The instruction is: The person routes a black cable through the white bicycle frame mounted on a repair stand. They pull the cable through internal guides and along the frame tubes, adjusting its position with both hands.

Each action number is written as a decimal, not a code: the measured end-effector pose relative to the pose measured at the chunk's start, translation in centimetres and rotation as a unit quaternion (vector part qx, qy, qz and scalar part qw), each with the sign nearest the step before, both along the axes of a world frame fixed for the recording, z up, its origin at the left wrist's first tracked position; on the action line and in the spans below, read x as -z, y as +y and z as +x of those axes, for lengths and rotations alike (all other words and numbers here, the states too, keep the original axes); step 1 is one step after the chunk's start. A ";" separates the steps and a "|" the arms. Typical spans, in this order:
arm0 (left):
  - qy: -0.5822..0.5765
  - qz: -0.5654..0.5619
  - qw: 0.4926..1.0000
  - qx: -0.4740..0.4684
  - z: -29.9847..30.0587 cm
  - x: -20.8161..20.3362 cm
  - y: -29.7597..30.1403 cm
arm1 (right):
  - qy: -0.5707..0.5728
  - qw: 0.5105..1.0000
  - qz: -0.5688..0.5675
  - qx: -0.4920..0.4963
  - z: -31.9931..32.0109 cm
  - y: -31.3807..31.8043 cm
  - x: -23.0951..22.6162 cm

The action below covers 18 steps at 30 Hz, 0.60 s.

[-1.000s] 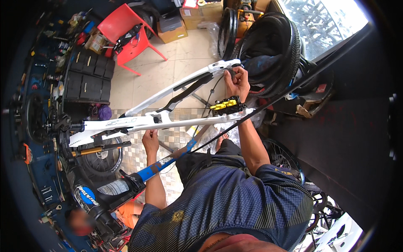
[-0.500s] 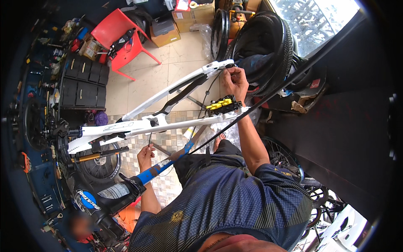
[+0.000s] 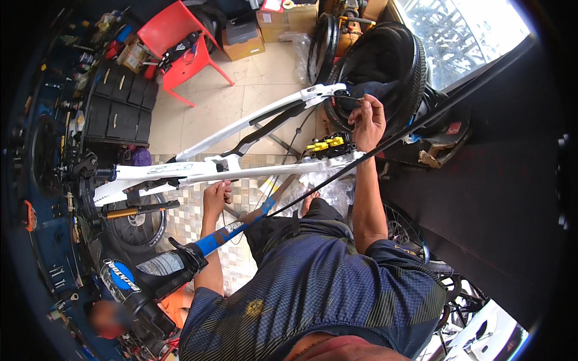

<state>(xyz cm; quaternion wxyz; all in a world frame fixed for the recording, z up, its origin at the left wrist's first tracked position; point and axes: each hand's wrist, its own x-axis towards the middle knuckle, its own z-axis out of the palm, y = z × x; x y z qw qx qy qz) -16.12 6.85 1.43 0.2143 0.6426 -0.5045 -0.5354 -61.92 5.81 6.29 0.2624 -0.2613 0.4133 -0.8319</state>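
Observation:
A white bicycle frame (image 3: 265, 172) lies sideways across the middle, held up by a blue and black repair stand (image 3: 220, 245). At the frame's far right end, my right hand (image 3: 369, 123) pinches a thin black cable (image 3: 348, 97) that comes out beside the frame tip. My left hand (image 3: 215, 200) is just below the frame's near tube, its fingers closed on another stretch of thin cable; a loop hangs below that hand. A black and yellow part (image 3: 328, 145) rests by the near tube, left of my right wrist.
A red chair (image 3: 180, 54) stands at the far left near black drawers (image 3: 123, 102). Tyres and wheels (image 3: 385, 66) are piled at the far right. A long black bar (image 3: 421, 123) crosses above my right forearm. Tools hang along the left wall. Another person (image 3: 111, 319) is at lower left.
My right hand has moved right, away from the frame tip, with the cable now stretched between them. My left hand has risen toward the near tube. The view has shifted slightly.

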 end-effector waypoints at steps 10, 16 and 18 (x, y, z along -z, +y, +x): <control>0.071 0.040 0.995 -0.055 4.1 0.4 4.4 | -0.057 0.989 -0.020 -0.133 1.1 -0.3 0.2; -0.016 -0.026 0.999 -0.012 2.9 0.8 2.1 | -0.116 0.987 -0.061 -0.091 1.1 1.2 1.0; -0.031 -0.039 0.999 -0.009 3.7 1.4 1.3 | -0.169 0.979 -0.062 -0.097 0.8 1.7 1.6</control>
